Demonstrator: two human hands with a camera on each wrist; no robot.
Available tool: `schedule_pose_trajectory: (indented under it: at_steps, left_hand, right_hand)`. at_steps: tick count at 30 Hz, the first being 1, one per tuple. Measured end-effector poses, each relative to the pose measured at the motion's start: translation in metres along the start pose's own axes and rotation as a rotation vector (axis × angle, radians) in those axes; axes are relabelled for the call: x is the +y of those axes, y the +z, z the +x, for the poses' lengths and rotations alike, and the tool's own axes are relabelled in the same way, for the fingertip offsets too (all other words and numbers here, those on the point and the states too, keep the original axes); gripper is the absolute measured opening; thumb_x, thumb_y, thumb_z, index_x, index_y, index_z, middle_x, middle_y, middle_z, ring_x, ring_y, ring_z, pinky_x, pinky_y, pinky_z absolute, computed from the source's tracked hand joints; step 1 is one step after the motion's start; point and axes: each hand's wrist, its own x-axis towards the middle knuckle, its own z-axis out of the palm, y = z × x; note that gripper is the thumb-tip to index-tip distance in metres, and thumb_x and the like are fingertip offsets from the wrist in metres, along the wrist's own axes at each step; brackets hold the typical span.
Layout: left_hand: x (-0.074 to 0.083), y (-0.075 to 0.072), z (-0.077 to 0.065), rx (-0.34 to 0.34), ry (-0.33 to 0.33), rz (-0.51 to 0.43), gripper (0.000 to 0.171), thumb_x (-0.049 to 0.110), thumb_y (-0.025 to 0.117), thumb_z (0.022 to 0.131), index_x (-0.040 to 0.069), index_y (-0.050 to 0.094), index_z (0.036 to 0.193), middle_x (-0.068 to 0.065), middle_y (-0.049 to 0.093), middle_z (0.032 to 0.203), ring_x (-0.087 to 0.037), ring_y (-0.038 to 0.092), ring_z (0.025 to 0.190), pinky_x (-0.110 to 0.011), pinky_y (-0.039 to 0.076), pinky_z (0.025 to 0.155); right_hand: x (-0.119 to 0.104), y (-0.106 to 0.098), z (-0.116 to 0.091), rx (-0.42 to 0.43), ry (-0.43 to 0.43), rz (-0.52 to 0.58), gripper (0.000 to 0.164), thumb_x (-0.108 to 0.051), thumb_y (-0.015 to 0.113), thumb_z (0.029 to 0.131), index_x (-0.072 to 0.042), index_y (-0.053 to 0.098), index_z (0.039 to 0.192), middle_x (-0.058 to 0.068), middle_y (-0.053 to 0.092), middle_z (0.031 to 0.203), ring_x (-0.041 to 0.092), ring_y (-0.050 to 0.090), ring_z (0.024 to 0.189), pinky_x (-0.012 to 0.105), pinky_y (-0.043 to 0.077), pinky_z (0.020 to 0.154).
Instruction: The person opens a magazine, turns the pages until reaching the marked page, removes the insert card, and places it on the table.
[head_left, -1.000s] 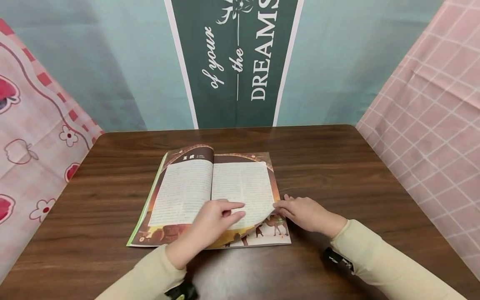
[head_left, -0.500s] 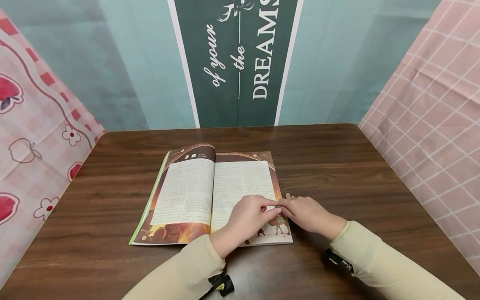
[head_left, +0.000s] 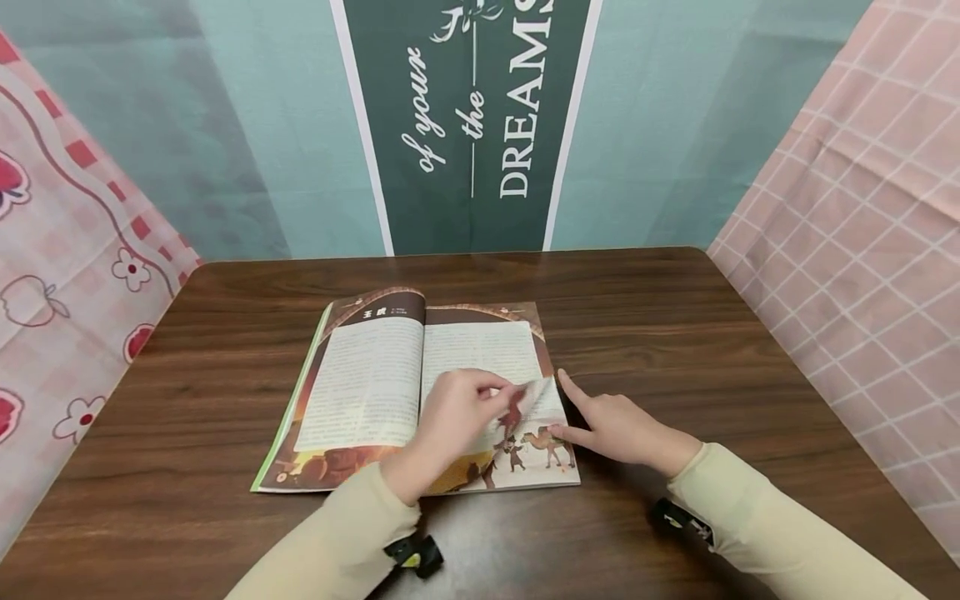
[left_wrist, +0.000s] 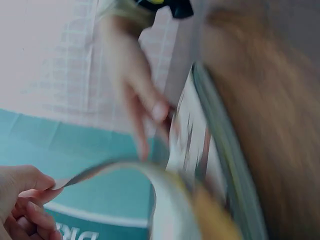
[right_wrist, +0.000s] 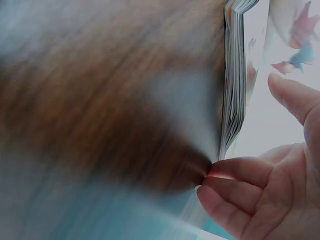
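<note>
Brown wood-grain table (head_left: pixel 660 325), one open book (head_left: pixel 360 383), two bare hands

Item 1: book, lying open on the table towards its near side, a green edge (head_left: pixel 294 398) running down its left. Both facing pages carry small text in brown and gold printed borders.

Item 2: page (head_left: pixel 535 397), the near outer corner of the right-hand leaf, curled up and inward. Beneath it I log a printed camel (head_left: pixel 550 445) and figures on white.

Item 3: left hand (head_left: pixel 453 408), over the right-hand leaf, thumb and finger pinching the lifted corner.

Item 4: right hand (head_left: pixel 626 429), at the book's outer edge, thumb and index finger spread apart, grasping nothing that I can see.

Item 5: two black wrist devices (head_left: pixel 415 556), (head_left: pixel 684 522), against pale sleeves (head_left: pixel 322 533).

Item 6: surrounds, a teal backdrop (head_left: pixel 652 125) lettered "of your", "the", "DREAMS"; pink grid cloth (head_left: pixel 862 233) at right; fruit-and-flower cloth (head_left: pixel 67 267) at left.

By view: only my left wrist feed gives the page's full arch up to the pinch. My right wrist feed adds the page block (right_wrist: pixel 234 80) edge-on, fingertips beside it; blur hides the rest.
</note>
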Motion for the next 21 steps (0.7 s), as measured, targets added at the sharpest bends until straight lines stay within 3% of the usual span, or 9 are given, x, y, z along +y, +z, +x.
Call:
schedule_pose_trajectory:
  at_steps: [2,3,6,12,16,21]
  left_hand:
    - [-0.008,-0.016,-0.005,0.053,-0.027,-0.012,0.008,0.016,0.070,0.083,0.011,0.075,0.078,0.010,0.055,0.055,-0.003,0.035,0.046,-0.022,0.032,0.045]
    - [-0.013,-0.025,-0.007,0.075,-0.047,-0.020,0.007,0.014,0.071,0.082,0.010,0.075,0.079,0.009,0.054,0.054,-0.004,0.035,0.046,-0.022,0.031,0.045]
    - [-0.025,-0.052,-0.017,0.137,-0.109,-0.045,0.005,0.011,0.071,0.082,0.008,0.075,0.079,0.006,0.047,0.053,-0.007,0.036,0.048,-0.023,0.031,0.046]
    - [-0.042,-0.091,-0.040,0.224,-0.162,-0.010,0.004,0.009,0.071,0.082,0.007,0.074,0.080,0.005,0.036,0.051,-0.006,0.032,0.047,-0.024,0.027,0.043]
    - [-0.049,-0.110,-0.058,0.267,-0.158,0.048,0.004,0.011,0.072,0.081,0.008,0.074,0.079,0.006,0.034,0.050,-0.004,0.029,0.045,-0.025,0.026,0.041]
    - [-0.053,-0.127,-0.078,0.294,-0.233,0.097,0.007,0.015,0.074,0.080,0.008,0.073,0.078,0.006,0.033,0.049,-0.004,0.030,0.042,-0.024,0.027,0.039]
  right_hand:
    - [0.002,0.001,-0.002,-0.010,-0.037,-0.012,0.080,-0.049,0.055,0.090,0.000,0.025,0.145,0.016,0.065,0.076,0.022,0.060,0.057,0.037,0.048,0.064]
    - [0.002,0.001,-0.003,-0.014,-0.053,-0.021,0.079,-0.049,0.056,0.089,-0.001,0.028,0.144,0.023,0.065,0.094,0.027,0.064,0.069,0.040,0.049,0.071]
    - [0.004,0.001,-0.006,-0.036,-0.088,-0.033,0.076,-0.053,0.057,0.086,-0.004,0.038,0.141,0.031,0.041,0.134,0.039,0.060,0.100,0.048,0.046,0.084]
    - [0.006,0.000,-0.012,-0.073,-0.102,-0.066,0.079,-0.061,0.058,0.081,-0.009,0.045,0.139,0.033,0.034,0.138,0.043,0.054,0.108,0.049,0.045,0.083]
    - [0.006,0.003,-0.013,-0.066,-0.112,-0.073,0.083,-0.063,0.059,0.078,-0.009,0.044,0.139,0.033,0.033,0.138,0.043,0.053,0.109,0.049,0.046,0.083]
    - [0.004,0.005,-0.010,-0.058,-0.133,-0.091,0.085,-0.063,0.061,0.077,-0.009,0.043,0.139,0.034,0.033,0.138,0.043,0.053,0.110,0.048,0.046,0.081]
